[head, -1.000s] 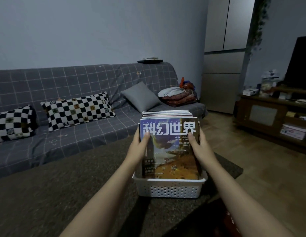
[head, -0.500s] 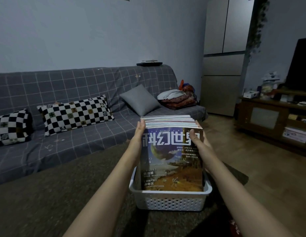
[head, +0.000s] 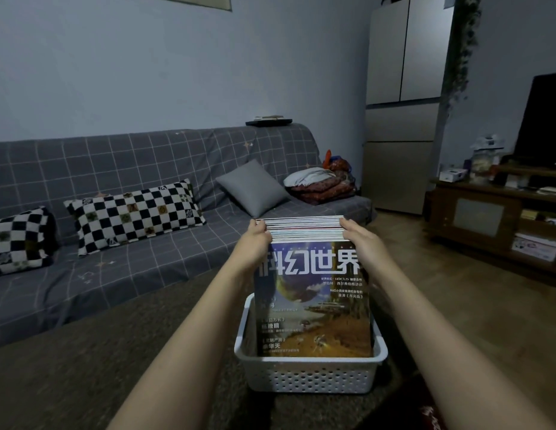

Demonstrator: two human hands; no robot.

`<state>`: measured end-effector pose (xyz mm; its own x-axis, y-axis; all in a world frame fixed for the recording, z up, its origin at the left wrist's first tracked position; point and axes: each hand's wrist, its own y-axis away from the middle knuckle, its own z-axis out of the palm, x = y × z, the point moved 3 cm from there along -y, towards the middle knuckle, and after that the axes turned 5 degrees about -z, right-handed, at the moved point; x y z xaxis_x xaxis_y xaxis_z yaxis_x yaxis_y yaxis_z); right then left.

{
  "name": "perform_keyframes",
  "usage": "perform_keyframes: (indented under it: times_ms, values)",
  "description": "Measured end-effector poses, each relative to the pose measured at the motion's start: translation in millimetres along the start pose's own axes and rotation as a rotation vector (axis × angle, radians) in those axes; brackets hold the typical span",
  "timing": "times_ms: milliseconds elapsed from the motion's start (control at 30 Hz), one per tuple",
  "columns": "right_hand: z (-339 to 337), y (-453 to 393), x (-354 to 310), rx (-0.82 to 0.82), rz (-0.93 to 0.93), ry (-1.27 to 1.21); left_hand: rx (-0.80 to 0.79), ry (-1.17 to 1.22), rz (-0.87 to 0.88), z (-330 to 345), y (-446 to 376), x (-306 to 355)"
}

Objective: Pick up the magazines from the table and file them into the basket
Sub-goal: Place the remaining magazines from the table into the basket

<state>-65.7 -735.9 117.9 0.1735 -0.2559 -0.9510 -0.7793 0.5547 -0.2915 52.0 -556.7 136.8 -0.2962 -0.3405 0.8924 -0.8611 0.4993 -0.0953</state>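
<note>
White plastic basket (head: 310, 375) on the counter (head: 84, 367), a stack of magazines (head: 312, 293) standing upright inside it.

Fingers of the left hand (head: 255, 240) curl over the stack's upper left corner and fingers of the right hand (head: 360, 238) clasp its upper right corner, so both hands grip the magazines between them, with the cover facing the camera. The lower edges sit inside the basket, behind its near wall; whether they touch the bottom is hidden. To finish this step well, I would keep even pressure from both sides, square the top edges so no issue sticks up, ease the stack straight down until it seats, and release only once it leans steadily. Behind stands a grey checked sofa (head: 146, 181).
</note>
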Motion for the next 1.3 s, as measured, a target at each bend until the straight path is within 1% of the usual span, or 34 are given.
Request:
perform_keyframes:
  times_ms: [100, 167, 233, 300, 400, 467, 533, 633, 700, 767, 833, 867, 967, 1067, 1167, 1300]
  values:
    - [0.1, 0.4, -0.9, 0.001, -0.026, 0.075, -0.054, -0.107, 0.001, 0.1, 3.8, 2.1]
    - [-0.1, 2.1, -1.9, 0.020, -0.055, 0.133, -0.057, -0.092, -0.014, -1.2, 7.5, 3.0]
    - [0.3, 7.4, -4.1, 0.062, -0.067, 0.161, -0.025, 0.041, -0.029, -1.9, 9.9, -0.1]
    - [0.6, 14.8, -5.6, 0.099, -0.056, 0.130, 0.028, 0.167, -0.054, -1.2, 19.7, 2.9]
    - [-0.3, 31.1, -2.3, 0.124, -0.009, 0.050, 0.088, 0.259, -0.041, -1.3, 35.0, 1.3]
    - [-1.7, 45.7, 5.3, 0.107, 0.030, -0.010, 0.105, 0.300, -0.030, -1.3, 48.5, -7.5]
    - [-1.4, 63.8, 18.0, 0.052, 0.051, 0.035, 0.096, 0.279, -0.043, 1.3, 60.5, -26.9]
    - [-1.7, 88.3, 42.9, 0.036, 0.051, 0.272, 0.075, 0.154, -0.040, 9.9, 82.3, -57.3]
    - [-2.2, 100.9, 58.8, 0.010, 0.093, 0.385, 0.059, -0.003, -0.091, 17.9, 92.1, -83.9]
    - [-3.0, 108.5, 72.1, -0.024, 0.164, 0.475, 0.054, -0.113, -0.195, 25.3, 93.1, -112.7]
    - [-2.2, 112.3, 80.3, -0.034, 0.207, 0.473, 0.061, -0.085, -0.293, 30.2, 101.9, -122.9]
    - [-1.3, 113.5, 81.2, -0.029, 0.212, 0.460, 0.074, -0.060, -0.305, 32.6, 106.8, -121.9]
    - [0.5, 113.5, 88.7, -0.016, 0.245, 0.477, 0.129, 0.009, -0.298, 39.7, 111.3, -123.3]
    - [0.9, 113.4, 95.9, 0.001, 0.275, 0.540, 0.165, 0.021, -0.302, 44.5, 109.4, -125.2]
    - [1.3, 112.2, 99.5, 0.037, 0.273, 0.573, 0.157, -0.001, -0.280, 45.0, 106.1, -125.6]
    - [4.7, 111.3, 102.1, 0.103, 0.288, 0.557, 0.138, -0.016, -0.262, 43.0, 96.5, -127.0]
